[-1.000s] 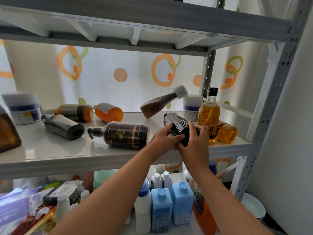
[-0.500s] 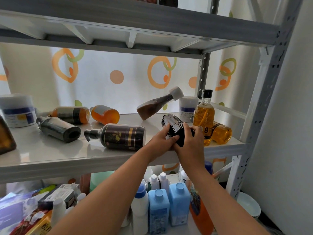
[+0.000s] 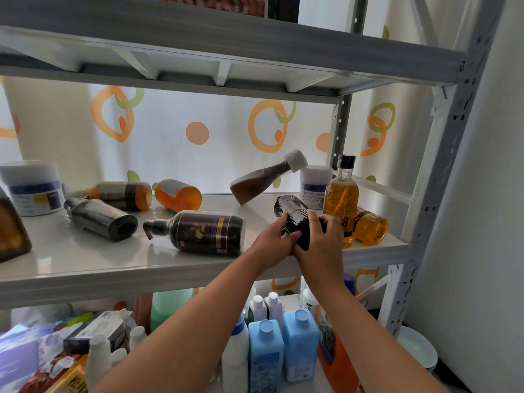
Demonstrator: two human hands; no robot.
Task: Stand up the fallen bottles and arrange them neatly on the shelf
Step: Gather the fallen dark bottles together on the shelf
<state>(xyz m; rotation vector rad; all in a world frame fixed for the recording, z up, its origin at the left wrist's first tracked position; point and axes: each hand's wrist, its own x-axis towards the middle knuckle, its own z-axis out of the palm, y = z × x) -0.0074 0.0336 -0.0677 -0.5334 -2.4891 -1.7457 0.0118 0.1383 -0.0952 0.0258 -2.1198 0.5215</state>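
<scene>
Now both hands are on one dark bottle (image 3: 293, 219) at the right front of the shelf (image 3: 85, 268). Left hand (image 3: 270, 241) is curled against its near-left side, thumb over the top; right hand (image 3: 321, 245) is wrapped around the near end, fingers (image 3: 316, 219) folded over the body. Neither hand is spread — both are closed onto the bottle.

Bottle lies tilted, long axis running from the hands up and away to the left; the far rounded end clears the shelf. Which end is the cap I cannot tell — the near end is hidden in the right palm. Judgement: righting means swinging that axis to vertical, with the right hand as pivot, being nearer the low end.

Just right of the hands, an amber bottle (image 3: 341, 199) stands upright, touching or nearly touching the right hand — tip risk. Behind it lies another amber one (image 3: 370, 226).

Further left, still down: a dark pump bottle (image 3: 207, 232), an orange bottle (image 3: 177, 195), a grey bottle (image 3: 100, 219). A brown bottle (image 3: 266, 180) leans on a white tub (image 3: 314, 185).
</scene>
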